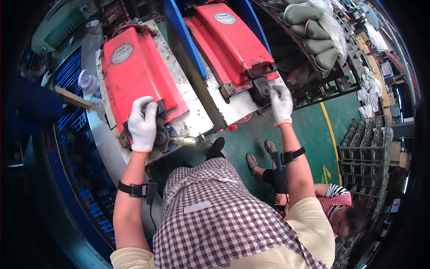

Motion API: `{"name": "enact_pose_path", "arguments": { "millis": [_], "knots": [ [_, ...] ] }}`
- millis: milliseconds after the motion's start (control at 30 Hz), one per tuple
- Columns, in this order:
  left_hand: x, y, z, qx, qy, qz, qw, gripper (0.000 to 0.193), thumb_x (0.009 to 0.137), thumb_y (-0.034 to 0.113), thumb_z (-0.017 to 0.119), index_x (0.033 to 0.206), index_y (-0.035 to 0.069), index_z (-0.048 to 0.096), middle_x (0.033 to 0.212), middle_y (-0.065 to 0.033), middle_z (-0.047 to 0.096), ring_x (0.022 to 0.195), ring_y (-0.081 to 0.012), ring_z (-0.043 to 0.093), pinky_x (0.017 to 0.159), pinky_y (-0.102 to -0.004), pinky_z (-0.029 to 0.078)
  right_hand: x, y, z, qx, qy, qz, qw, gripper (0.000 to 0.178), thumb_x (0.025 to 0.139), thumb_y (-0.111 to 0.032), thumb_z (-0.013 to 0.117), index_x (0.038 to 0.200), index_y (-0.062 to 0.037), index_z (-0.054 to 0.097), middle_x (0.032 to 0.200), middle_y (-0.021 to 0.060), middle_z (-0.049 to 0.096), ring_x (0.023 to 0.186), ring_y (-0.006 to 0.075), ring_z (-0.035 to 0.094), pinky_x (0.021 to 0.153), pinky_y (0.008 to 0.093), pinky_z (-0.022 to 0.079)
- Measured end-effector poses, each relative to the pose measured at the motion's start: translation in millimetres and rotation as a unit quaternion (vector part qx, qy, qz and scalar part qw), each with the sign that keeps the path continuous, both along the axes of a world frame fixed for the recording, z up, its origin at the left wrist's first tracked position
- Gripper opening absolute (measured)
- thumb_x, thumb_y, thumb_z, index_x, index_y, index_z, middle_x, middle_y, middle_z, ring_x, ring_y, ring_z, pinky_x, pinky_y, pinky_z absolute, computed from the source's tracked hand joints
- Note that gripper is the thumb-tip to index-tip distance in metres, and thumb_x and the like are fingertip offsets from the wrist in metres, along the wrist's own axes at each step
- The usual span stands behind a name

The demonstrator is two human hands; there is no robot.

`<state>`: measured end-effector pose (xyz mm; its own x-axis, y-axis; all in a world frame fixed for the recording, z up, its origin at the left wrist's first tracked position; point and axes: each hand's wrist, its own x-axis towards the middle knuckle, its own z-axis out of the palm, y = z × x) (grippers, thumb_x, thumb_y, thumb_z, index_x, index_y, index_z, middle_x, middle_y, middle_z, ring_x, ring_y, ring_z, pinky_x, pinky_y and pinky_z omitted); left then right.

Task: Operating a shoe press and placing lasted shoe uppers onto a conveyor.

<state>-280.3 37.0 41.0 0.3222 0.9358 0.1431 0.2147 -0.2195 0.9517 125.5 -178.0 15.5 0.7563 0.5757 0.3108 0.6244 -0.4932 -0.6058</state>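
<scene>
My left hand (143,124), in a white knitted glove, is closed over the black handle (160,106) at the front of the left red machine cover (139,71). A dark round part (162,138) sits just below it. My right hand (281,105), gloved the same way, has its fingers bent beside a dark round fitting (264,89) at the front of the right red cover (228,38). That cover's black handle (262,70) lies just above my fingers. What those fingertips hold, if anything, is hidden.
Blue upright plates (186,42) flank the right cover. Grey-green foot-shaped forms (313,45) fill a rack at the upper right. A person (340,204) sits low at my right. A metal rack (365,152) stands beyond the yellow floor line. A clear jug (88,82) is at left.
</scene>
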Motion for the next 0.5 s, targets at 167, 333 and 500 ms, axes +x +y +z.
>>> {"name": "enact_pose_path", "arguments": {
  "millis": [167,333,500],
  "knots": [
    [98,-34,46,0.213,0.048,-0.131,0.967,0.024,0.09,0.006,0.07,0.113,0.002,0.067,0.105,-0.0118,0.071,0.099,-0.0238,0.07,0.088,-0.0328,0.054,96,-28,-19,-0.206,-0.026,-0.036,0.977,0.044,0.099,-0.042,0.053,0.123,-0.0088,0.069,0.125,0.0191,0.069,0.118,0.0396,0.063,0.107,0.0444,0.046],
    [187,-43,45,0.288,0.071,-0.234,0.926,0.027,0.079,0.016,0.075,0.104,0.007,0.07,0.104,-0.0131,0.069,0.099,-0.0328,0.068,0.089,-0.0426,0.055,69,-20,-33,-0.264,0.08,-0.111,0.955,0.066,0.103,-0.056,0.034,0.121,-0.0048,0.071,0.122,0.0257,0.068,0.118,0.0448,0.062,0.104,0.0498,0.047],
    [252,-45,47,0.333,0.117,-0.303,0.885,0.033,0.07,0.019,0.075,0.102,0.011,0.07,0.093,-0.0106,0.063,0.092,-0.0315,0.064,0.082,-0.0448,0.052,8,-63,-55,-0.135,0.13,-0.06,0.98,0.058,0.105,-0.053,0.037,0.134,-0.0097,0.062,0.121,0.0285,0.066,0.119,0.0494,0.059,0.098,0.0515,0.047]
  ]
}}
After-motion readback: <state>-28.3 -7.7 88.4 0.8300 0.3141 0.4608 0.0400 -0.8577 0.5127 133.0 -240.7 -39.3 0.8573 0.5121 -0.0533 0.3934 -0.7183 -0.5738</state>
